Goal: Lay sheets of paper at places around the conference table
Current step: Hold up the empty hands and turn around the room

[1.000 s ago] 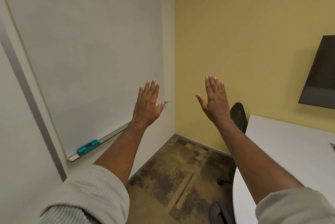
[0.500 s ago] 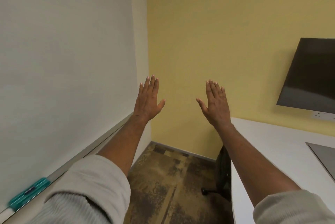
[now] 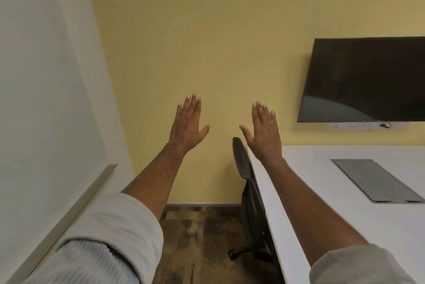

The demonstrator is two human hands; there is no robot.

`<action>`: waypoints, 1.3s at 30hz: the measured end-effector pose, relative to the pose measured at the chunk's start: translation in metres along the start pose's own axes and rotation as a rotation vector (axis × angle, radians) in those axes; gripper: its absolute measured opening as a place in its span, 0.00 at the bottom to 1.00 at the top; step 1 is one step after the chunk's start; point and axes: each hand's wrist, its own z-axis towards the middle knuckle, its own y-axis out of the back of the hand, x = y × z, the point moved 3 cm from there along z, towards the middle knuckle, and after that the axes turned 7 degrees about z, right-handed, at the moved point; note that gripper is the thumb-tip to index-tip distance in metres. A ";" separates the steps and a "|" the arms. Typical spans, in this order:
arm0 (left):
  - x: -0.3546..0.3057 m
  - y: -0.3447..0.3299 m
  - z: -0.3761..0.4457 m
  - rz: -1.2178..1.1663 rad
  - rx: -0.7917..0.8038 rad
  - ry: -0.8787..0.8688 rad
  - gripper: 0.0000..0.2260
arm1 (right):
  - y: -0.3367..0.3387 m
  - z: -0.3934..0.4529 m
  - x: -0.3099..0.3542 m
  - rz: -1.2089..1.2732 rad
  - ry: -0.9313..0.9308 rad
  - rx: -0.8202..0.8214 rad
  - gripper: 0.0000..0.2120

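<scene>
My left hand is raised in front of me, flat, fingers straight, holding nothing. My right hand is raised beside it in the same flat pose, empty, above the far left corner of the white conference table. The table fills the lower right of the head view. No sheet of paper shows anywhere in view.
A black office chair is tucked against the table's left edge. A grey cable cover plate is set in the tabletop. A dark wall screen hangs on the yellow wall. The whiteboard ledge runs along the left wall above patterned carpet.
The view has swung to the right: the whiteboard and its teal eraser slid out on the left, while the table, cover plate and screen came further in. Both hands stayed raised and empty.
</scene>
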 end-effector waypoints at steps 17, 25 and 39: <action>-0.269 -0.224 0.226 -0.218 0.059 -0.358 0.38 | -0.042 0.047 -0.316 -0.224 -0.330 0.002 0.34; -0.443 -0.295 0.288 -0.340 0.108 -0.568 0.40 | -0.003 -0.006 -0.460 -0.384 -0.610 -0.029 0.35; -0.783 -0.362 0.227 -0.720 0.313 -1.203 0.42 | 0.108 -0.200 -0.606 -0.685 -1.152 -0.160 0.33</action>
